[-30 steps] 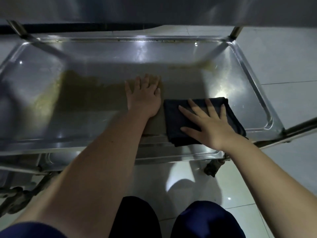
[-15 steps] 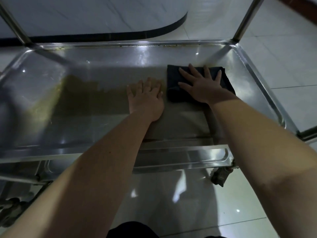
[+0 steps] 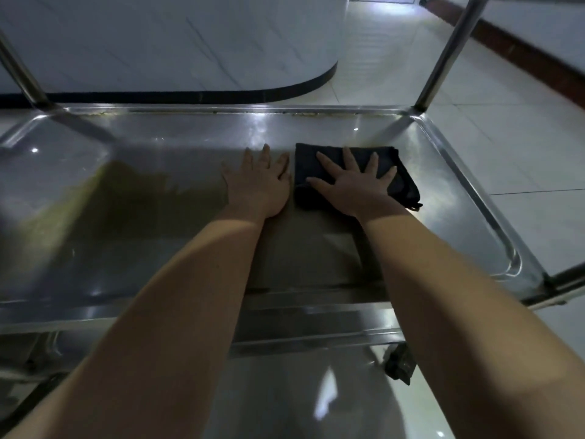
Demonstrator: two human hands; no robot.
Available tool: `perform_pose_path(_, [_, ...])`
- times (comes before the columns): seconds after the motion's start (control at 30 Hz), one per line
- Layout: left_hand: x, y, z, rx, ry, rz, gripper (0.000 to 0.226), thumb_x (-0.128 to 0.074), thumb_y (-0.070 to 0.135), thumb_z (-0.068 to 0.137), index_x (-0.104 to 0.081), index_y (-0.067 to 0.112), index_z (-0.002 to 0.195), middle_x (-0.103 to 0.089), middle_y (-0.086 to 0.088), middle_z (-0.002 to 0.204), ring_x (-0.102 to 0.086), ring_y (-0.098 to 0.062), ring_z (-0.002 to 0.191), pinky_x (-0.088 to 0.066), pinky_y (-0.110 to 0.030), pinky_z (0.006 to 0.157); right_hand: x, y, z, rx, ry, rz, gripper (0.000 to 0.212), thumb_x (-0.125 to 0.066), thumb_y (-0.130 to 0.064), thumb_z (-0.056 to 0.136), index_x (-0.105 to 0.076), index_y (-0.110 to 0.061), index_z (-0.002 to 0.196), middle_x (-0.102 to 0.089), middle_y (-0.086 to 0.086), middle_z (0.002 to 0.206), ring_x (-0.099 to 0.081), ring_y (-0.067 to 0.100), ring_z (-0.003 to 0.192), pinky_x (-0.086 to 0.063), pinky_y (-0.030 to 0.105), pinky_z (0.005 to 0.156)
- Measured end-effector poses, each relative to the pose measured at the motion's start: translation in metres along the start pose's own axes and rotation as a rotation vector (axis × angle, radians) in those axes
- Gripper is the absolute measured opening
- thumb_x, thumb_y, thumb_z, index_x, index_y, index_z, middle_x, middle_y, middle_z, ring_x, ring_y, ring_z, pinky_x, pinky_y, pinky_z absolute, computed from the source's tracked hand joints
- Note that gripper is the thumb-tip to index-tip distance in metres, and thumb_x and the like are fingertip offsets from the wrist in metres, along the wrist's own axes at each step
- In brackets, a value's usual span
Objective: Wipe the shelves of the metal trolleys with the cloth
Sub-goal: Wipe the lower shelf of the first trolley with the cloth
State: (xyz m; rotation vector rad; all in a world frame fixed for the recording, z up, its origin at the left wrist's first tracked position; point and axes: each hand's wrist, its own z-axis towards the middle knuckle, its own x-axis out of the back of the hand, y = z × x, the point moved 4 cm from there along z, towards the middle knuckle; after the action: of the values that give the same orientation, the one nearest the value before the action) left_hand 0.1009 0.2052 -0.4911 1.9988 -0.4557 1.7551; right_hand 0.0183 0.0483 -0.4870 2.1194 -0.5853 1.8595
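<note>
The wiping step is under way on one shelf of the metal trolley. The right hand lies flat, fingers spread, on the folded dark cloth and presses it to the metal in the far right part of the shelf, short of the back rim. The left hand rests just beside the cloth, palm down on bare metal with straight fingers, holding nothing; it seems to brace the person.

A dull yellowish patch covers the left part of the shelf. It may be grime or only a reflection. If it is grime, the next move calls for even, flat pressure on the cloth, carried leftward across that patch and along the back rim, where small specks sit.

Counted: one cloth, two hands, one trolley in view, two far uprights, one lower shelf showing beneath, and one caster.
</note>
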Motion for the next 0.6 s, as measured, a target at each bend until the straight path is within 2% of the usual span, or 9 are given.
perform_pose_path(0.23, [-0.002,-0.002,-0.004,-0.014,0.015,-0.024,0.053,-0.009,0.053,0.104,-0.002,0.046,0.156,0.009,0.004,0.166,0.008,-0.030,0.152,0.003,-0.068,0.115,0.002,0.018,0.002,0.016,0.004,0.005,0.070,-0.023,-0.082,0.087,-0.003,-0.058,0.149,0.003,-0.009,0.166,0.011,0.041,0.149,0.010,0.074,0.109])
perform_pose_path(0.47, [-0.002,0.000,-0.002,-0.003,0.016,-0.037,0.052,-0.011,0.053,0.104,-0.006,0.047,0.155,0.009,0.007,0.166,0.006,-0.028,0.153,0.004,-0.066,0.115,0.018,0.138,-0.004,-0.214,-0.012,0.042,0.067,-0.027,-0.080,0.089,-0.009,-0.057,0.149,-0.004,-0.011,0.166,0.004,0.038,0.150,0.008,0.066,0.115])
perform_pose_path(0.6, [-0.001,-0.002,-0.003,0.002,0.015,-0.030,0.052,-0.010,0.051,0.105,-0.003,0.046,0.155,0.010,0.007,0.166,0.007,-0.027,0.153,0.004,-0.067,0.115,0.016,0.116,0.007,-0.235,-0.005,0.031,0.068,-0.024,-0.079,0.090,-0.007,-0.055,0.151,-0.001,-0.010,0.166,0.007,0.043,0.149,0.010,0.069,0.112])
